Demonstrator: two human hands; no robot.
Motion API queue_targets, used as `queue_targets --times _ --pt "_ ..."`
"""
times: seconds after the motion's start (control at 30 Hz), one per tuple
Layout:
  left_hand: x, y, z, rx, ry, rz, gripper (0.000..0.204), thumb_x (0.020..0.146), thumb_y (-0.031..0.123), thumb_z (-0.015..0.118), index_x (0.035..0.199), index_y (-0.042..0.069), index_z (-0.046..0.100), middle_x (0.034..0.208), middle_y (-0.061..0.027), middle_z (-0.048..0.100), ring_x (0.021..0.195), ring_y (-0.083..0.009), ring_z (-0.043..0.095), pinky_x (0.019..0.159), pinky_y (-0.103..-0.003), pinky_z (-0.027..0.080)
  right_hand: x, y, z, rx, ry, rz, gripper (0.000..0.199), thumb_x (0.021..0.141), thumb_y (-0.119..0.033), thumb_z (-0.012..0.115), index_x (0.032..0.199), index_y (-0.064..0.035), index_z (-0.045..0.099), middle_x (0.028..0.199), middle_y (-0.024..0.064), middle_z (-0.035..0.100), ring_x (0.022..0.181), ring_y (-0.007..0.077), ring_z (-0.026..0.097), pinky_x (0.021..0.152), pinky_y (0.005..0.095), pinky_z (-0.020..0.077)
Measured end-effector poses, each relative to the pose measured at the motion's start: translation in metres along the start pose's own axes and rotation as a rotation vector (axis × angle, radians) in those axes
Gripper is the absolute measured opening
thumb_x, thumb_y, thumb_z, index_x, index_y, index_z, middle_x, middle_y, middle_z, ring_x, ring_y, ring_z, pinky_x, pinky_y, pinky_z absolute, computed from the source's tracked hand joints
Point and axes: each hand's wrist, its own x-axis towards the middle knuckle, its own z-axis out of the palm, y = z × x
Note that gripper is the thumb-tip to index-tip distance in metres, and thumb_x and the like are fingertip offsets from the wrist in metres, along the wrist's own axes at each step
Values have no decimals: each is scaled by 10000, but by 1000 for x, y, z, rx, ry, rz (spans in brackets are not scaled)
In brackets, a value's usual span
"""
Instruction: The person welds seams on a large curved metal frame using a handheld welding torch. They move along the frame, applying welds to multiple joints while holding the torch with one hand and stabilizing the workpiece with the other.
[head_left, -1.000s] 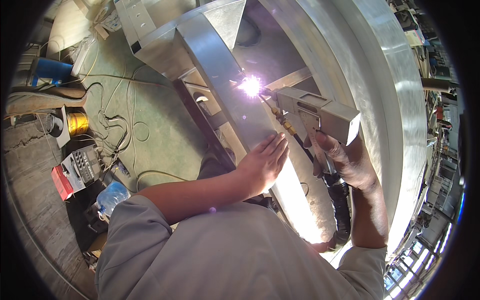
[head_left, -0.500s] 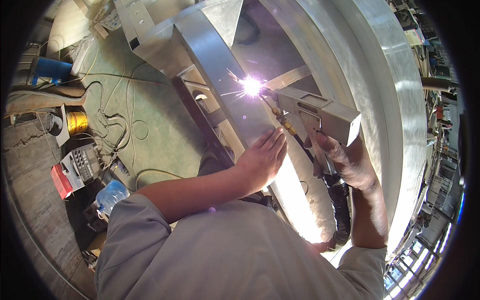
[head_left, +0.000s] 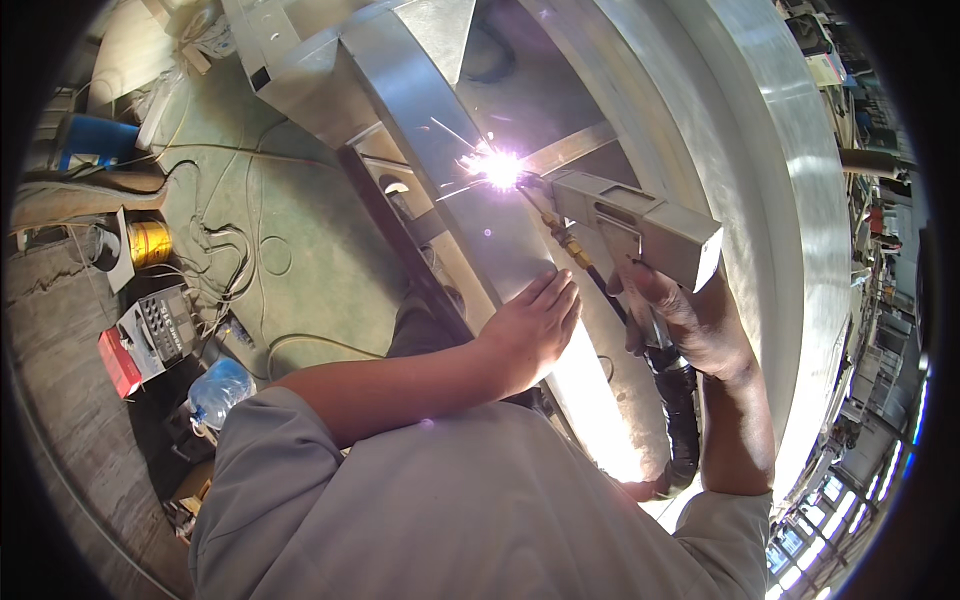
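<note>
My right hand (head_left: pixel 675 310) is wrapped round the handle of a boxy silver welding gun (head_left: pixel 650 225). A brass-fitted tube (head_left: pixel 567 243) runs beside the gun toward its tip. From the handle a thick black hose (head_left: pixel 680 420) hangs down past my forearm. At the tip a bright violet-white glare with flying sparks (head_left: pixel 500 168) burns against a long shiny metal beam (head_left: pixel 415 100); the glare hides the spot itself. My left hand (head_left: pixel 535 325) lies flat on the same beam, fingers stretched out, below the sparks and apart from the gun.
A large curved metal rim (head_left: pixel 740 150) rises on the right, joined by a crossbar (head_left: pixel 570 150). Cables (head_left: pixel 230 250) trail over the green floor at left. There stand a yellow spool (head_left: pixel 150 243), a red-and-grey box (head_left: pixel 120 362), a clear plastic jug (head_left: pixel 220 393) and a blue container (head_left: pixel 97 140).
My left hand has slid slightly down and right along the beam. The spark spot has shifted slightly left on the beam, its sparks spreading further upward. My right hand keeps its grip.
</note>
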Motion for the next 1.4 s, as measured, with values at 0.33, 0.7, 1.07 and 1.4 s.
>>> queue_targets --times 0.33,0.7,1.07,1.4 --pt "-4 8 13 -4 -17 1 704 952 285 635 1537 -82 499 1625 -235 484 1576 -370 386 1333 -488 257 -6 3 1 -29 32 12 798 974 -214 852 1491 62 310 908 156 716 641 200 716 522 327 599" --pt "-6 7 15 40 -11 6 701 950 275 636 1547 -63 495 1612 -206 503 1569 -359 390 1330 -481 268 -15 10 -1 -15 29 0 738 969 -223 857 1478 40 392 1044 169 723 653 189 727 528 313 607" --pt "-7 9 14 6 -5 -8 1020 747 458 884 1537 -58 496 1598 -206 503 1568 -356 383 1334 -479 246 -27 17 -1 -6 28 -13 793 973 -170 845 1537 0 314 1139 188 699 717 206 739 524 319 610" --pt "-9 9 11 25 -39 -12 1052 767 479 867 1566 -67 453 1600 -210 496 1564 -344 388 1341 -469 242 -37 24 1 -4 71 -18 911 958 -169 861 1586 -29 217 1114 201 701 715 210 744 520 320 616"
